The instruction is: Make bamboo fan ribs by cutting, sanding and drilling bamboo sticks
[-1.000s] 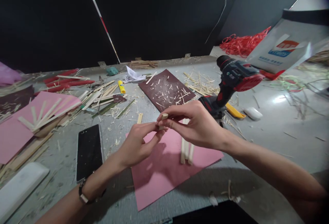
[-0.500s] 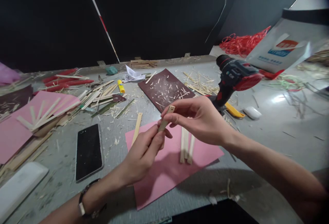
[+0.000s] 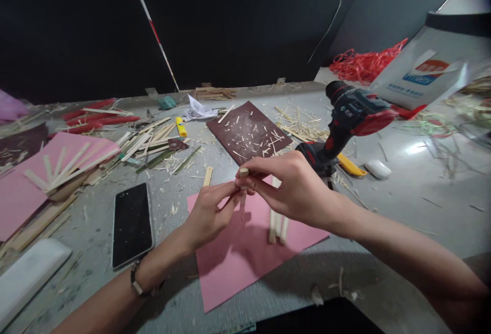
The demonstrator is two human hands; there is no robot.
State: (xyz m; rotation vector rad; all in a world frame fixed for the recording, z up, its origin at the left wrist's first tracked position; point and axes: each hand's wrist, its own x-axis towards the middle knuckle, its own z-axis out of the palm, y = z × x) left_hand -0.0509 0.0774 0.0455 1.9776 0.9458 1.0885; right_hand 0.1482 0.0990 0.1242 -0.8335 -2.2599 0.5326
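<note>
Between the fingertips of both hands is a short pale bamboo strip (image 3: 244, 172), seen nearly end-on, so most of it is hidden. My left hand (image 3: 213, 214) pinches it from the left, and my right hand (image 3: 293, 188) pinches its upper end from the right. Under them lies a pink sheet (image 3: 230, 272). Several pale strips (image 3: 277, 224) lie side by side on the sheet, partly behind my right hand. Another strip with a small hole (image 3: 207, 176) shows its end just beyond my left hand.
A cordless drill (image 3: 345, 119) stands at the right, near a yellow-handled tool (image 3: 351, 165). A phone (image 3: 132, 225) lies at the left. Beyond the hands are dark red sandpaper (image 3: 251, 132) with shavings, a glue stick (image 3: 181, 127) and loose strips (image 3: 143, 139). A white bag (image 3: 422, 73) stands far right.
Both hands have turned the strip, so its flat, holed face no longer shows and its end faces me. My left hand has moved up slightly, its fingertips closer to the right hand's.
</note>
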